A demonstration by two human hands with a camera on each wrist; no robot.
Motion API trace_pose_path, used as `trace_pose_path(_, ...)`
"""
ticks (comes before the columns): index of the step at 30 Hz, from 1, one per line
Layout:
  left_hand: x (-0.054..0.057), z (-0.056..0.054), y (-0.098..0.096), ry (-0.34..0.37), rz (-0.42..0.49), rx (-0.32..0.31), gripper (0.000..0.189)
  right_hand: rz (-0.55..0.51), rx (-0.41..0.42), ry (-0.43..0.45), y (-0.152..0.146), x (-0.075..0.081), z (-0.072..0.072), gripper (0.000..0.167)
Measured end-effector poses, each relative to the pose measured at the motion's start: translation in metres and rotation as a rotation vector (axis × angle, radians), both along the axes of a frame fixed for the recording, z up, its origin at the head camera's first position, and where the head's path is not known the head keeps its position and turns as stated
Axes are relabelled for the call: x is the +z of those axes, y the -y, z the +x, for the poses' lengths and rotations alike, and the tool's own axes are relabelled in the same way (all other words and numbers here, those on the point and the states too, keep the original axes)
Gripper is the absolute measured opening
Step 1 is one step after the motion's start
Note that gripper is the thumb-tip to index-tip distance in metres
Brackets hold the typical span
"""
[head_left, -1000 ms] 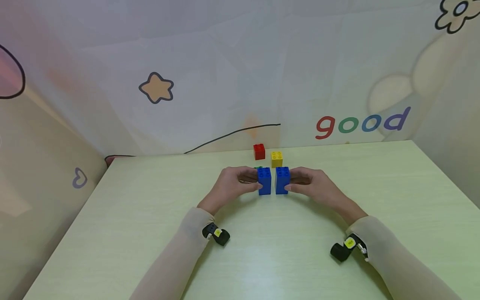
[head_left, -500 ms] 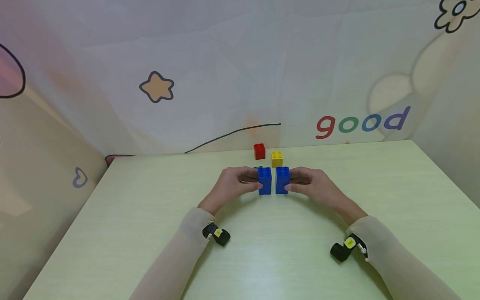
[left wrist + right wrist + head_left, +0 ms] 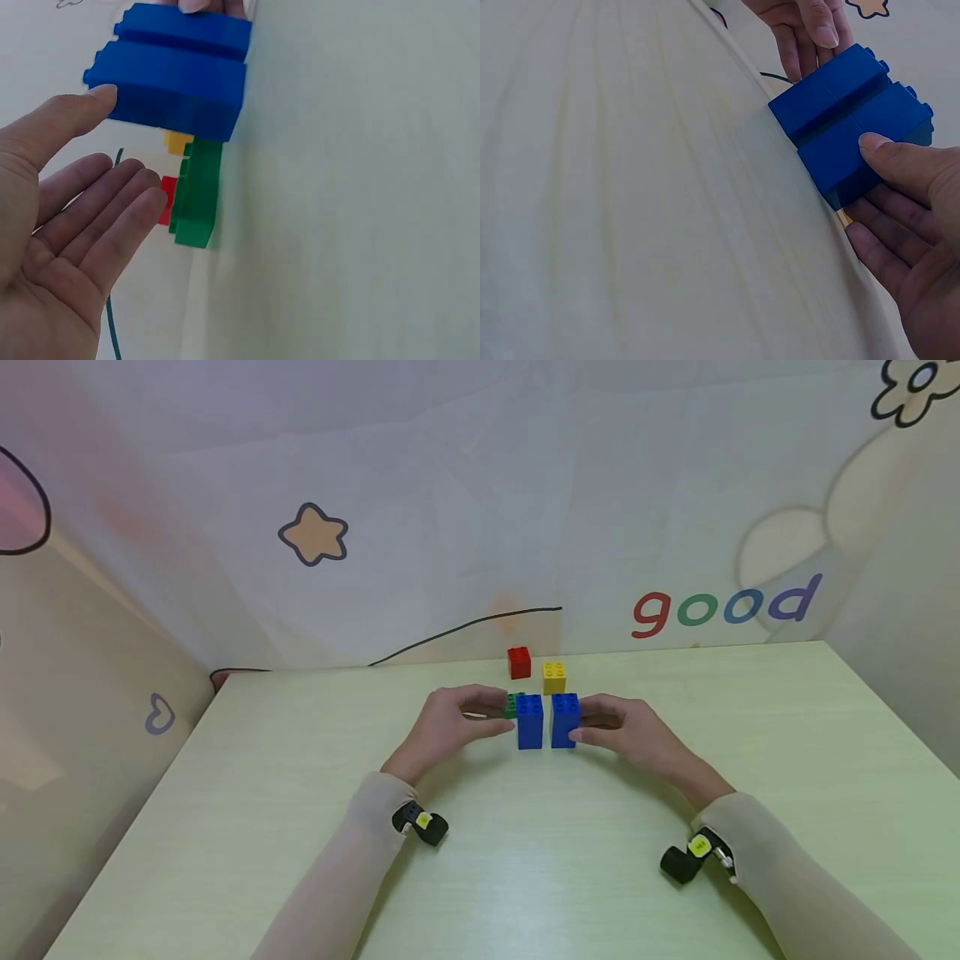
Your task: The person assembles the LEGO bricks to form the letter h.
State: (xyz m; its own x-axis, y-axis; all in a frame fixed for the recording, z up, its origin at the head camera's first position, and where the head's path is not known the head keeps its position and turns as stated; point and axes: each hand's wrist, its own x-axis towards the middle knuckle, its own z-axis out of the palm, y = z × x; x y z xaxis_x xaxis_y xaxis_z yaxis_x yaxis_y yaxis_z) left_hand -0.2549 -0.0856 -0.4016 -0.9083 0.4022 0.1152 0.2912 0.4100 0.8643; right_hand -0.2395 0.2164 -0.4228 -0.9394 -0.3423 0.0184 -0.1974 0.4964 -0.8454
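Two tall blue toy bricks, the left blue brick (image 3: pixel 530 727) and the right blue brick (image 3: pixel 564 723), stand upright on the table with a narrow gap between them. My left hand (image 3: pixel 456 723) is just left of the left brick, fingers relaxed and holding nothing; in the left wrist view its thumb tip (image 3: pixel 103 95) overlaps that brick's near end, and I cannot tell if they touch. With my right hand (image 3: pixel 633 728) I hold the right brick, the thumb (image 3: pixel 885 154) on its front face and the fingers partly hidden behind it.
Behind the left blue brick lies a green brick (image 3: pixel 199 195), partly hidden in the head view. Farther back are a yellow brick (image 3: pixel 554 679) and a red brick (image 3: pixel 519 663), near a printed cloth backdrop (image 3: pixel 450 510) at the table's (image 3: pixel 480 877) far edge.
My left hand has let go of the left blue brick and moved a little to the left, uncovering more of the green brick. The right hand and both blue bricks have hardly moved.
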Motion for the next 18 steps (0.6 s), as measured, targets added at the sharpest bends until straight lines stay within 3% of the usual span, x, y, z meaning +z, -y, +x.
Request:
trace_pose_path(5, 0.003, -0.007, 0.010, -0.003, 0.058, 0.054, 0.047, -0.005, -0.003, 0.017, 0.001, 0.001, 0.000, 0.053)
trace_pose_path(8, 0.002, -0.012, 0.013, 0.017, 0.044, 0.086, 0.049, -0.005, -0.001, 0.016, 0.000, 0.000, 0.000, 0.053)
trace_pose_path(18, -0.010, -0.026, 0.009, 0.086, 0.001, 0.085, 0.054, -0.010, -0.004, 0.003, -0.001, -0.002, 0.000, 0.052)
